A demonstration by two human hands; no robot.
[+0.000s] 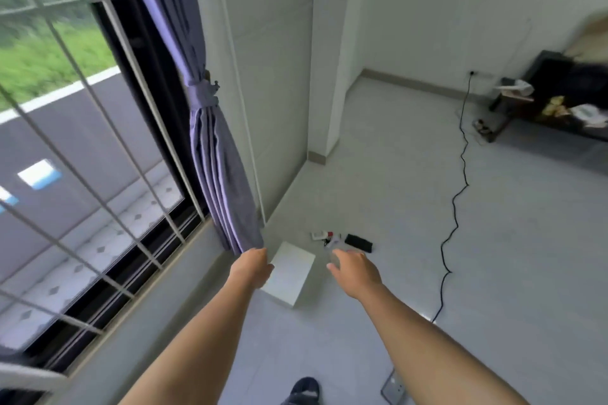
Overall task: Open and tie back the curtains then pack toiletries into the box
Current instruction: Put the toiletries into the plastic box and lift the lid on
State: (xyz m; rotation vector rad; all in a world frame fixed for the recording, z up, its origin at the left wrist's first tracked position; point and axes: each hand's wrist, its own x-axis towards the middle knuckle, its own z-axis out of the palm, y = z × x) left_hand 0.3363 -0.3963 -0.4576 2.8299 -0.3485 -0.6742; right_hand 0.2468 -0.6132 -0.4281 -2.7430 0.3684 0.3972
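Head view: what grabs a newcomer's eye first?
The purple curtain, already gathered and tied back beside the barred window at left. Below it, both hands reach forward: left hand at the curtain's hem, right hand above the floor, with a white box between them.

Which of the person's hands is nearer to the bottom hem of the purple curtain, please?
Left. The left hand is right at the hem of the purple curtain, apparently touching it, while the right hand reaches out over the floor, off to the hem's right.
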